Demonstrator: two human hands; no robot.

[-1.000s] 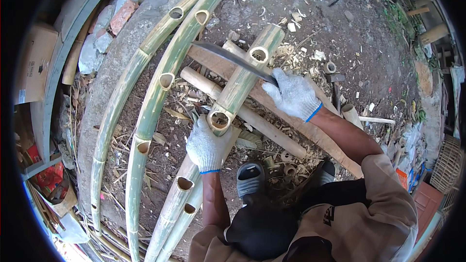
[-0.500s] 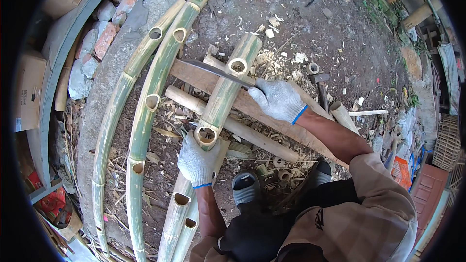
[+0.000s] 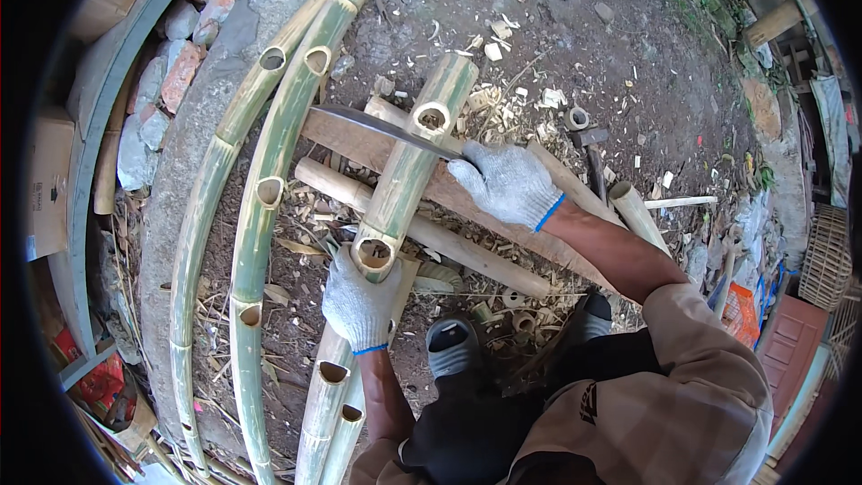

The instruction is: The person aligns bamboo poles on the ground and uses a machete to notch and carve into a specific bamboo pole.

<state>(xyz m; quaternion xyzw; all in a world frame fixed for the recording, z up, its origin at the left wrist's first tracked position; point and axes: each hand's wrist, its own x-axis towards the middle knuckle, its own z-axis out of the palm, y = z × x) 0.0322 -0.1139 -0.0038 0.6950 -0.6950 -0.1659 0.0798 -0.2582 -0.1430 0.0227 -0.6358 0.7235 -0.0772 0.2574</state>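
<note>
In the middle lies a thick green bamboo pole (image 3: 395, 193), slanting from far right to near left, with round holes cut along it. My left hand (image 3: 359, 307), in a grey knitted glove with a blue cuff, is closed on the pole beside one hole. My right hand (image 3: 510, 183), gloved alike, grips a machete (image 3: 373, 124); the glove hides its handle. The blade lies across the pole, just on the near side of the farthest hole, its tip pointing left. A second bamboo pole (image 3: 346, 436) lies partly under the first.
Two long holed bamboo poles, one green (image 3: 256, 242) and one paler (image 3: 202, 224), curve along the left. A plank (image 3: 359, 145) and a thin bamboo pole (image 3: 485, 251) pass beneath the middle pole. A hammer (image 3: 594, 157) rests on the ground among wood chips (image 3: 492, 112). My feet are near.
The machete has slid a little to the left across the pole, and my right hand has shifted slightly with it. My left hand keeps its hold. The whole view has moved slightly.
</note>
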